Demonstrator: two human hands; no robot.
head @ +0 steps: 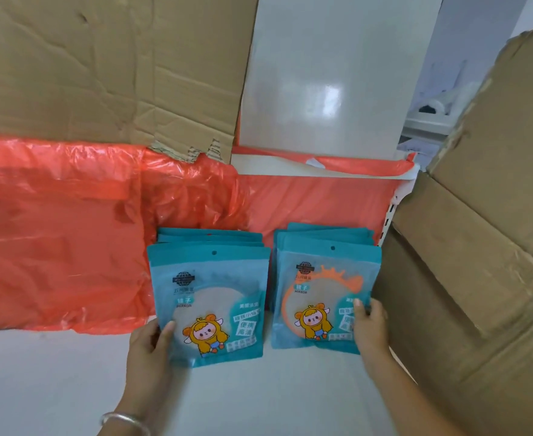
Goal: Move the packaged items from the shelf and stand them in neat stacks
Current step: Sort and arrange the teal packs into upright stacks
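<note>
Left stack (214,297), right stack (321,287) of packets upright side by side on shelf (258,401), long axes vertical. Left hand (148,344) pinches left stack's outer lower edge; right hand (372,325), right stack's.

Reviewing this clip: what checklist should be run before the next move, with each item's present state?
1. Left hand grips the left front packet: ok, thumb on its face.
2. Right hand grips the right front packet: ok, at its right edge.
3. Both stacks standing: ok.
4. Rear packets flush with the fronts: not ok, tops fanned unevenly.
5. Gap between the right front packet and the cardboard box: cannot tell.
</note>
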